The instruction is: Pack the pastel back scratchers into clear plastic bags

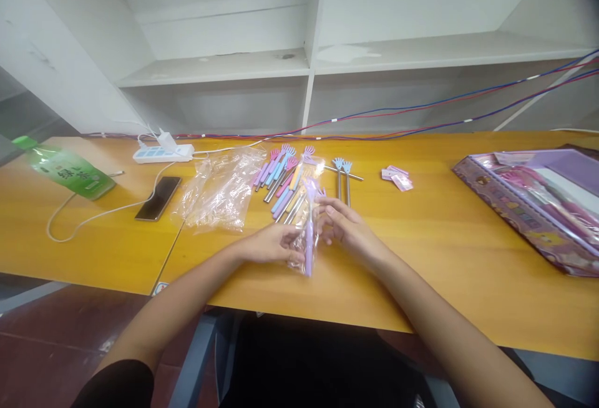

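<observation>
A purple back scratcher [309, 247] with a small hand-shaped head stands nearly upright in a clear plastic bag [296, 264] in front of me. My left hand [271, 244] is closed on the bag's lower left side, its thumb near the purple handle. On the other side, my right hand [346, 226] pinches the bag near the scratcher's upper part; its fingertips are partly hidden. Just behind lies a pile of back scratchers [281, 177] in pink, blue, purple and yellow with metal rods. Two blue-headed scratchers [343, 177] lie to the right, across another metal rod.
Clear plastic bags [222, 189] lie left of the pile. Further left are a phone [158, 198], a white cable, a power strip [163, 153] and a tilted green bottle [68, 170]. Small pink cards [397, 177] and a purple box [528, 208] with packaged items are on the right.
</observation>
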A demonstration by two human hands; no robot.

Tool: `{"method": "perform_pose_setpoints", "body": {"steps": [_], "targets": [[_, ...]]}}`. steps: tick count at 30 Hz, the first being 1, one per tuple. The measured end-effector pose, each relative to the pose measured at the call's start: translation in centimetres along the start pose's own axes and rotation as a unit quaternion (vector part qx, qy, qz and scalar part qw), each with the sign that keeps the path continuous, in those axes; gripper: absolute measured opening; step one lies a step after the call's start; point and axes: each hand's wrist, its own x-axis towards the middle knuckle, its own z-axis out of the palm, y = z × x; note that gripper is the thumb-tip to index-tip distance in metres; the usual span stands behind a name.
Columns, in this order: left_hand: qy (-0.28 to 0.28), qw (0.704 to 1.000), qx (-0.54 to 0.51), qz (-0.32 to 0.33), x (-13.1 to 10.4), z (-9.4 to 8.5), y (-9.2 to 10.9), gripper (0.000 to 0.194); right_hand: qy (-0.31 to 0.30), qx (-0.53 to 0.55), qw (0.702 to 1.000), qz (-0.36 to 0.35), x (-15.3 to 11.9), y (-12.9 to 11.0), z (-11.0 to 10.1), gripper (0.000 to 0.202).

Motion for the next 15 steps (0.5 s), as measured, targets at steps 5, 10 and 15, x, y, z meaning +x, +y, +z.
{"method": "perform_pose_setpoints", "body": {"steps": [5,10,15], "targets": [[-0.056,0.997,0.043,-0.033,-0.2,1.7,-0.1,0.044,0.018,-0.042,0.999,-0.009,0.2,-0.6,0.1,0.045],[0.203,0.970,0.060,0.119,0.4,1.0,-0.4,0.051,-0.052,-0.045,0.997,0.020,-0.3,-1.1,0.9,0.046],[0.273,0.924,0.142,0.227,0.4,-0.8,-0.1,0.038,-0.145,-0.048,0.986,0.061,-0.8,-1.0,1.9,0.044]]}}
